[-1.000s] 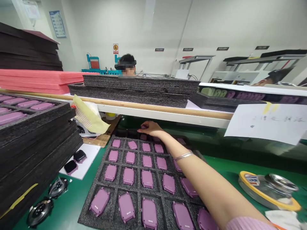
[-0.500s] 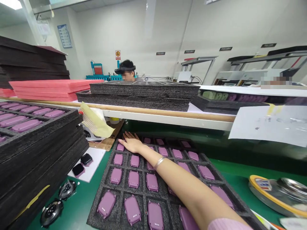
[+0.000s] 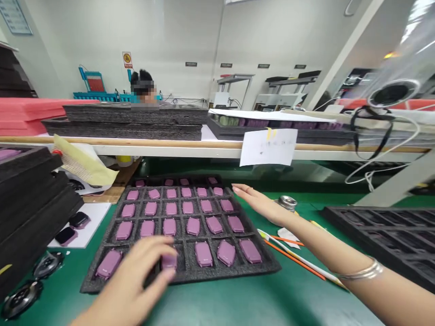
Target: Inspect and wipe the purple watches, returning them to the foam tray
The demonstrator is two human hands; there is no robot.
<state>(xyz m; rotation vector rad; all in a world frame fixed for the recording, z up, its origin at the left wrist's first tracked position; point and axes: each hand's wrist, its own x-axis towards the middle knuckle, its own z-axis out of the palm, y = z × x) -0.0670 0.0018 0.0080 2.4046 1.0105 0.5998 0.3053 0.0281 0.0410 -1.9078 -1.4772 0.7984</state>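
- Fingers (image 3: 152,246) of my left hand (image 3: 131,283) are curled down over a purple watch case (image 3: 169,261) in the bottom row of the foam tray (image 3: 268,267). Are they pinching it? I can't tell from here.
- And the right hand (image 3: 258,203)?
- Open and flat, fingers pressed together, just beside the tray's upper right corner, near a metal tin (image 3: 287,203).
- Anything around it?
- Orange and white sticks (image 3: 292,258) lie on the green mat (image 3: 238,299) below that arm, with a dark tray (image 3: 374,235) further right. On the left, a foam stack (image 3: 34,194) stands beside a white card (image 3: 84,231) holding two watches (image 3: 73,227).
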